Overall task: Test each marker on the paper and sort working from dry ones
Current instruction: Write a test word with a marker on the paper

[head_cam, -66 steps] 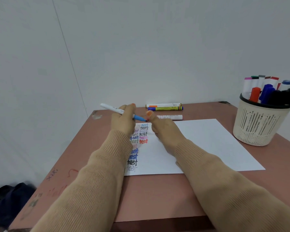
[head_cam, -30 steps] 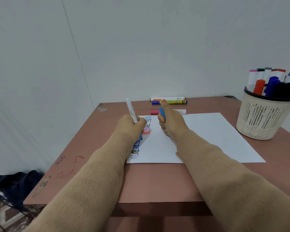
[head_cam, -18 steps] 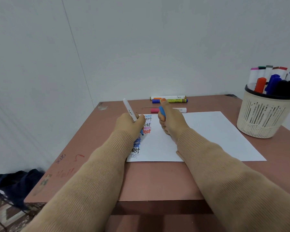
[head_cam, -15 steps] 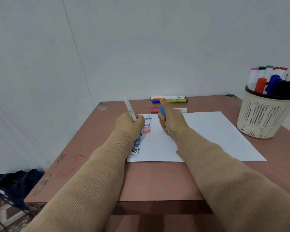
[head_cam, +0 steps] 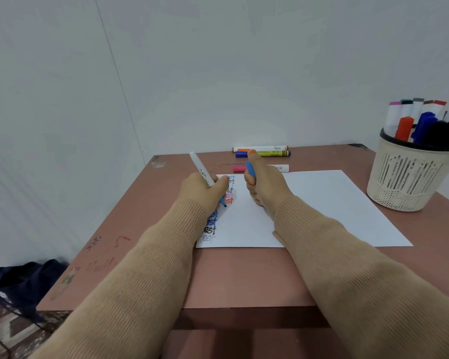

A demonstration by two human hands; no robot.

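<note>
Marker (head_cam: 201,170): white barrel, blue nib end. The left hand (head_cam: 204,189) grips it with fingers curled round the lower barrel. The barrel tilts up and away toward the far left corner of the table (head_cam: 244,275), and the nib points down at the paper (head_cam: 322,203) just under the hand.

The fingers mostly hide the nib. It appears to touch the sheet, but contact is not certain. The small print on the barrel is unreadable.

Right hand (head_cam: 263,187): closed round a blue cap (head_cam: 250,170), which sticks out at the top by the thumb. The hand rests on the paper just right of the left hand.

The paper lies mid-table. Its left strip carries a column of "test" in blue, black, pink and red, with the lowest one faint grey. The left hand and sleeve cover part of the column.

Far edge: a white marker with orange band (head_cam: 259,148) and a yellow marker with blue ends (head_cam: 270,153) lie side by side, labels illegible. A pink-capped marker (head_cam: 240,168) lies nearer, partly behind the right hand.

Right edge: a cream basket (head_cam: 410,182) of markers, cut off by the frame.
</note>
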